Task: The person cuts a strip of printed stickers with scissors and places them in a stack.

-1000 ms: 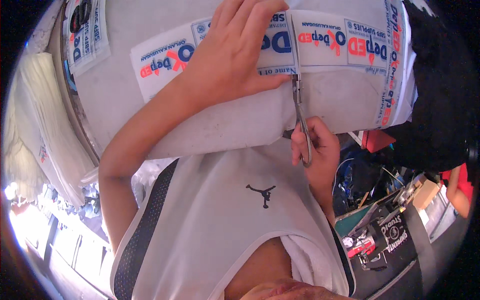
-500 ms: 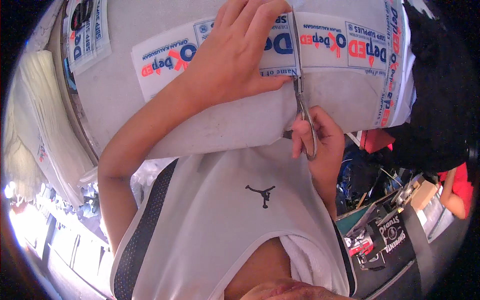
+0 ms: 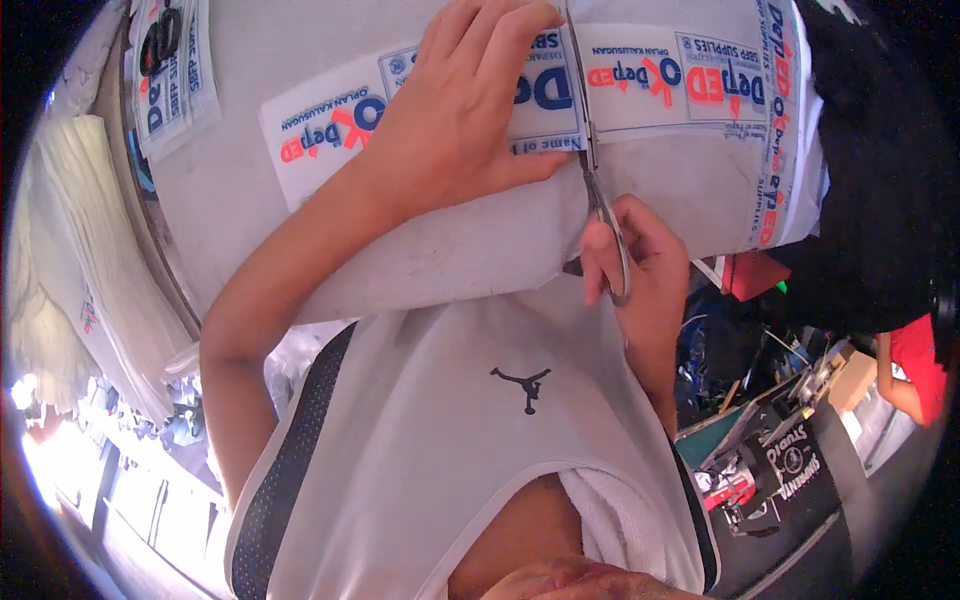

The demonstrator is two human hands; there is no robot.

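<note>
A white plastic strip [image 3: 648, 105] with blue and red print lies flat across a pale grey work surface [image 3: 450, 250]. My left hand [image 3: 465, 110] rests on the strip with its thumb stretched toward the right. Its fingertips reach the scissor blades near the upper edge. My right hand [image 3: 645, 255] is closed around the handles of metal scissors [image 3: 597, 190], at the near edge of the surface. The blades point away from me and lie across the strip, just right of my left hand. Part of the strip is hidden under my left hand.
A printed plastic piece [image 3: 180, 75] with a dark looped object on it lies at the far left. More printed plastic [image 3: 785, 130] lines the right edge. Pale fabric-like sheets [image 3: 110, 260] hang at left. Another person's arm [image 3: 900, 390] shows at right.
The scissors and both hands have shifted slightly left over the strip. My left hand keeps its pose on the strip, and my right hand still grips the handles.
</note>
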